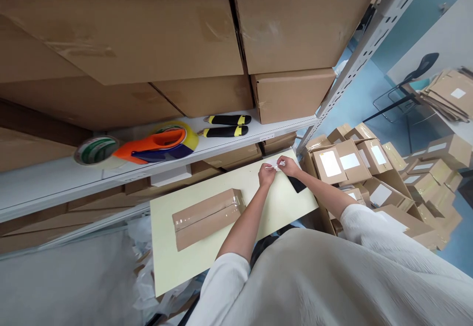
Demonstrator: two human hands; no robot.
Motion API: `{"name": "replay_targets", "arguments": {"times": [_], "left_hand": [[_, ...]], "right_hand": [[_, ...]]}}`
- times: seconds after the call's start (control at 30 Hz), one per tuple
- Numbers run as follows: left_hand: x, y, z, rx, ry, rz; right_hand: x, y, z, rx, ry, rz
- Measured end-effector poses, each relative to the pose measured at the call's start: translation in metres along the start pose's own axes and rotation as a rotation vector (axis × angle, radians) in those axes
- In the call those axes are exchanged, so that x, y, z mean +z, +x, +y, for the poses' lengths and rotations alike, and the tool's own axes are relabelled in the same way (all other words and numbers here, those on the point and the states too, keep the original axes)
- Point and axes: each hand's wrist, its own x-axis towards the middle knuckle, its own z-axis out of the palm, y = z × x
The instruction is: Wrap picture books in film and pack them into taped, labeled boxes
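Pinching a small white label between your left hand and right hand, you hold it over the worktop's far edge. Beside your left arm lies the taped parcel, sealed but apparently unlabelled; a dark object sits under your right wrist.

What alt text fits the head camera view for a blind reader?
Both hands, left hand and right hand, pinch a small white label over a pale table. A taped cardboard box lies nearby.
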Motion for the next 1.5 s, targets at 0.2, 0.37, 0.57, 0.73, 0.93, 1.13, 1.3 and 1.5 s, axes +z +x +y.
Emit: {"name": "replay_targets", "arguments": {"times": [0.2,0.37,0.57,0.73,0.93,1.13,1.3,1.5], "left_hand": [[-0.006,0.001,-0.004,0.064,0.042,0.042],[-0.016,-0.001,-0.005,0.124,0.098,0.080],[-0.031,-0.005,-0.009,0.156,0.109,0.111],[-0.048,-0.007,-0.008,0.183,0.115,0.147],[-0.082,-0.009,0.005,0.293,0.242,0.194],[-0.115,-0.016,0.016,0.341,0.297,0.255],[-0.134,-0.022,0.013,0.314,0.301,0.353],[-0.151,-0.033,0.011,0.246,0.228,0.411]], "right_hand": [[-0.011,-0.002,0.002,-0.062,-0.186,-0.022],[-0.025,-0.003,-0.002,-0.023,-0.487,-0.033],[-0.035,-0.006,-0.007,0.022,-0.678,-0.040],[-0.038,-0.012,-0.007,0.055,-0.754,-0.030],[-0.040,-0.015,-0.002,0.034,-0.763,-0.058],[-0.037,-0.020,0.001,0.035,-0.808,-0.099],[-0.030,-0.026,0.001,0.038,-0.852,-0.108],[-0.024,-0.035,0.003,0.080,-0.860,-0.127]]}}
